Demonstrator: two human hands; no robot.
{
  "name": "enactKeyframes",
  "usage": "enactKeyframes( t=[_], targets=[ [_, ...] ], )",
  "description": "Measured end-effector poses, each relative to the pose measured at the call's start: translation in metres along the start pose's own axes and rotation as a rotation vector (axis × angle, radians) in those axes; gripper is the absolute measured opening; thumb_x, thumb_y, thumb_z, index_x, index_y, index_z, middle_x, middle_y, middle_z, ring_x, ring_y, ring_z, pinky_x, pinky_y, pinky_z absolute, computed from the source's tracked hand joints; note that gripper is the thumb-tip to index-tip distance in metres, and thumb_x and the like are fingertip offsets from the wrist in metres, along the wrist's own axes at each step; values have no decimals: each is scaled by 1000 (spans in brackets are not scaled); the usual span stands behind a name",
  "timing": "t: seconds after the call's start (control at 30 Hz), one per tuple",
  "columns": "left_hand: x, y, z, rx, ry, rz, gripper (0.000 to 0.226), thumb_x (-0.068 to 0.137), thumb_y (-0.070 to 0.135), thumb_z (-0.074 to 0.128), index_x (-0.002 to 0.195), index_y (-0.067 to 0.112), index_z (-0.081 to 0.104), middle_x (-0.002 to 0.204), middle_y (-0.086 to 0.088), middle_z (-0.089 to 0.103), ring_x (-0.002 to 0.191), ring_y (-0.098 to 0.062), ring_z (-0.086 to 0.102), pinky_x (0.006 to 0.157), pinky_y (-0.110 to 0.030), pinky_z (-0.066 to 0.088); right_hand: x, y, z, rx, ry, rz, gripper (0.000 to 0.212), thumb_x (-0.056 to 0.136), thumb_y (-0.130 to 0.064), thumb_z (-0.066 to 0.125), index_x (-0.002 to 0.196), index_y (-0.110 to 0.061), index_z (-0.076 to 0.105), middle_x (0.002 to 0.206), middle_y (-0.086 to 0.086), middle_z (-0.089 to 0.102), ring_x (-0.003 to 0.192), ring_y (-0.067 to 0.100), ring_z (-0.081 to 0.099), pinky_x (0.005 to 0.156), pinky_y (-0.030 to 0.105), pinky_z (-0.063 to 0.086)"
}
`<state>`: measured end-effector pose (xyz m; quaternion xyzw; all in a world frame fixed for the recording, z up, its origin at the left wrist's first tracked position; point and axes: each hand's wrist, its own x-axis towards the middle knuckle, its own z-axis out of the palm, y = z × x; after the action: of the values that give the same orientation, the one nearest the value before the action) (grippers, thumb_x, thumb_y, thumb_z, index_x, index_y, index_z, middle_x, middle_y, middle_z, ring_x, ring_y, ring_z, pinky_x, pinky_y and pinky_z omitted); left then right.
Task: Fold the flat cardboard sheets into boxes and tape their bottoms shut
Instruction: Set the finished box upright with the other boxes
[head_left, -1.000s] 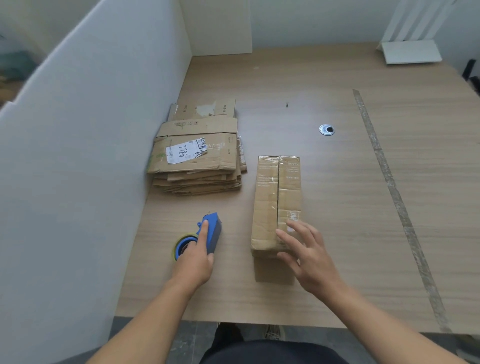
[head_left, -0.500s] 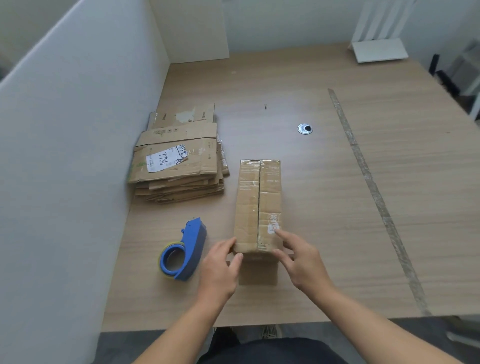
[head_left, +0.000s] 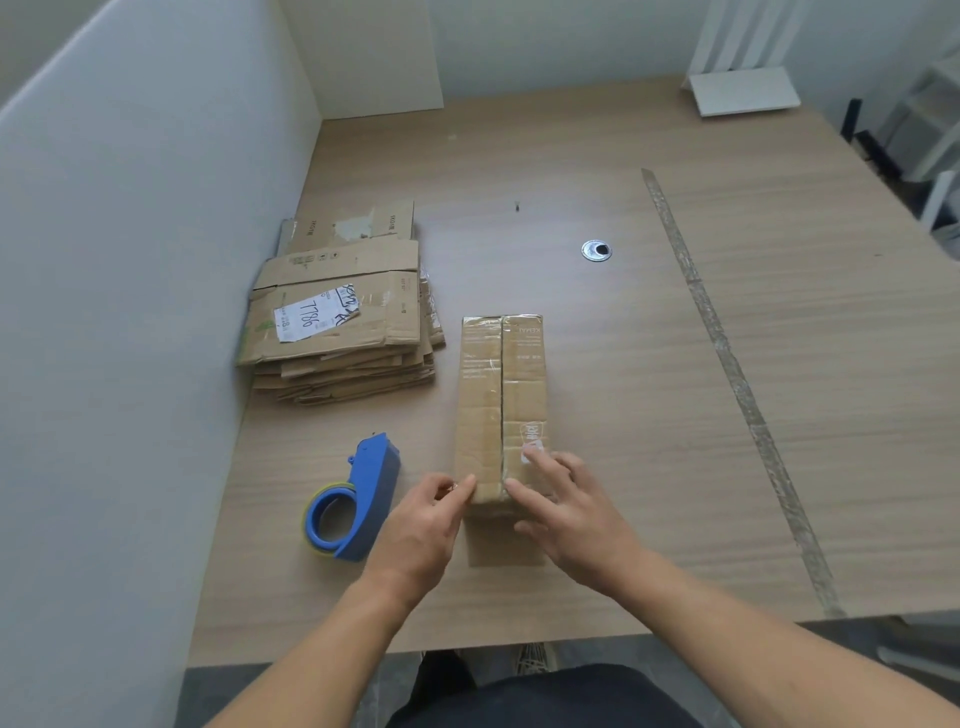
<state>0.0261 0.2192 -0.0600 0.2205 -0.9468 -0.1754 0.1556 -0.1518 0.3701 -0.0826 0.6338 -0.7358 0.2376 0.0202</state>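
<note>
Box (head_left: 501, 395): seam up, long axis running away from table (head_left: 675, 467) near edge.

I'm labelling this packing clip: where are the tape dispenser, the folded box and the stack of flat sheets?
tape dispenser (head_left: 375, 491), head view, blue body.
folded box (head_left: 525, 382), head view, right top flap.
stack of flat sheets (head_left: 387, 312), head view, top sheet beside its label.

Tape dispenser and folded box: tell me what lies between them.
Head view: the left hand sits between the tape dispenser and the box, fingertips at its near corner; farther back the table is bare.
</note>
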Motion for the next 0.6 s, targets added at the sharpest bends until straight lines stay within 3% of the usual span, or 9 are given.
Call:
enactKeyframes(
  t=[0.1,0.23,0.3,0.43,0.6],
  targets=[
    [-4,7,3,-88,67,-160,33,92,21,60,121,9,70,101,1,66,81,-14,65,69,-27,56,5,-4,5,-87,57,-15,36,87,-34,63,121,-22,61,141,9,52,115,38,46,83,50,54],
    [-8,-1,-1,-161,120,-247,29,89,11,71,117,7,72,105,1,72,91,-8,66,90,-12,47,8,-7,4,-122,38,-71,43,93,-42,56,134,-31,54,141,4,52,130,37,44,104,52,43],
    [-7,-5,-1,-202,104,-269,31,86,10,75,117,8,73,108,0,73,95,-5,65,95,-8,43,14,-9,5,-116,26,-70,44,93,-45,55,135,-34,52,133,8,54,131,38,45,106,52,40],
    [-5,4,5,-311,120,-353,31,87,15,75,118,15,73,114,4,73,103,-2,66,96,-22,50,26,-9,7,-19,95,-40,28,90,-33,57,115,-25,68,103,15,59,111,37,55,85,48,55],
    [-11,30,13,-451,149,-711,32,95,22,66,127,15,68,126,8,66,114,4,53,99,-6,34,28,-10,4,22,64,8,25,89,-33,56,111,-27,67,100,15,57,93,34,55,76,45,55]
  ],
)
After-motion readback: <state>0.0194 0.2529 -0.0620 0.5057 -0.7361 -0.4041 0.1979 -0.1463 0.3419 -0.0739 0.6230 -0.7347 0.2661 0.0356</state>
